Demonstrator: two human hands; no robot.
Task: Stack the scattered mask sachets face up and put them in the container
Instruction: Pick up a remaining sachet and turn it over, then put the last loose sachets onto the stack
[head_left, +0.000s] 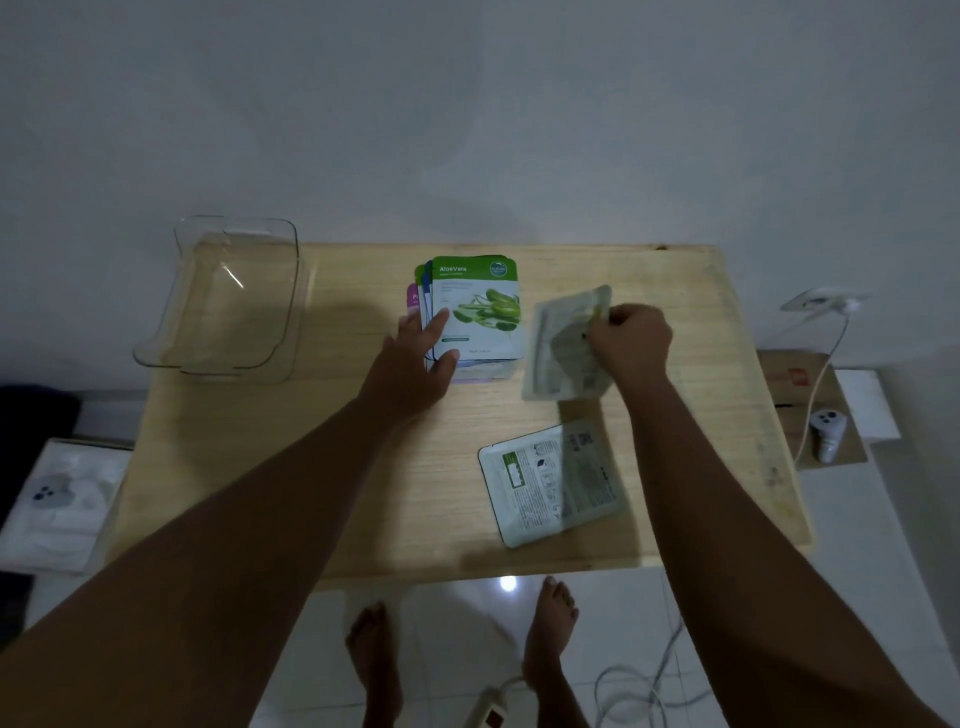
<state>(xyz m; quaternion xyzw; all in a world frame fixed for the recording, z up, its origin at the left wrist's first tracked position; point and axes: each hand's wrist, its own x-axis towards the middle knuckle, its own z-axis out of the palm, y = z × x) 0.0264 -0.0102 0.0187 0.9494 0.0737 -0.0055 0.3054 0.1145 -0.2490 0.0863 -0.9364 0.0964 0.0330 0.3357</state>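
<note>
Right grip: right hand pinches a back-up sachet, lifted and tilted beside the stack.
Left grip: left hand lies open, fingers flat on the stack.
Risk: the fanned stack could slide apart if the flip lands crooked.
Remaining: one sachet back-up near the worktop edge.
Container: empty, far left, path clear.
</note>
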